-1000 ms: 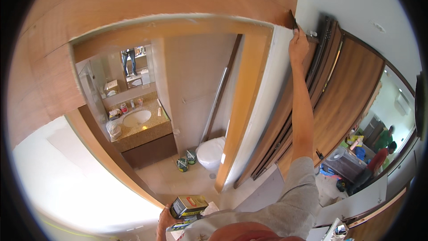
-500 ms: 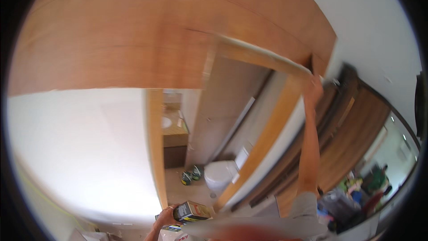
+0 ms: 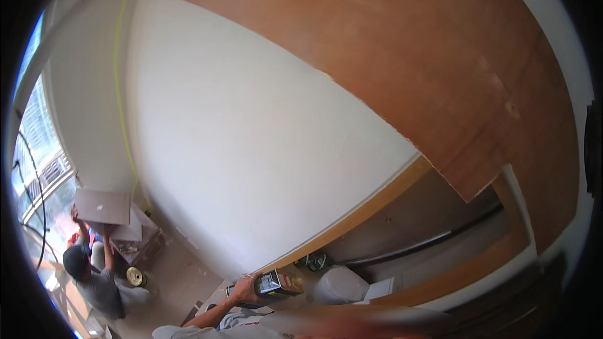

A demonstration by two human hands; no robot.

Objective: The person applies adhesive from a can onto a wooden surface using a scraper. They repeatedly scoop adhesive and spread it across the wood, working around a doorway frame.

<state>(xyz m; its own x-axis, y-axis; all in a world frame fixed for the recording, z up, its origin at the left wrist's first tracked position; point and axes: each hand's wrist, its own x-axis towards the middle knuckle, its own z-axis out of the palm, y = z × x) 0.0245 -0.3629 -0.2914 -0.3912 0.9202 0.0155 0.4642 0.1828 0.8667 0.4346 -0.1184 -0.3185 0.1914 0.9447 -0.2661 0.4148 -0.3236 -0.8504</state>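
Note:
Low in the view, my left hand [image 3: 247,289] is closed around a rectangular tin can [image 3: 282,281] with dark, yellow and gold sides. The tin is tilted, its brownish end turned to the right. My right hand is out of sight. Above stretches a large sheet of reddish-brown plywood [image 3: 377,37], its lower edge crossing a smooth white wall [image 3: 251,132]. A blurred reddish and grey shape at the bottom edge cannot be made out.
A wood-framed doorway [image 3: 352,220] opens at lower right, with a white toilet [image 3: 341,285] inside. At lower left a crouching person [image 3: 103,289] handles a flat board [image 3: 102,206]. An open round tin [image 3: 135,277] stands beside them. Dark cables [image 3: 41,198] hang near the window.
The view has swung left, bringing the person and window in. My right hand, raised at the door frame's top corner before, has left the view. My left hand keeps its hold on the tin.

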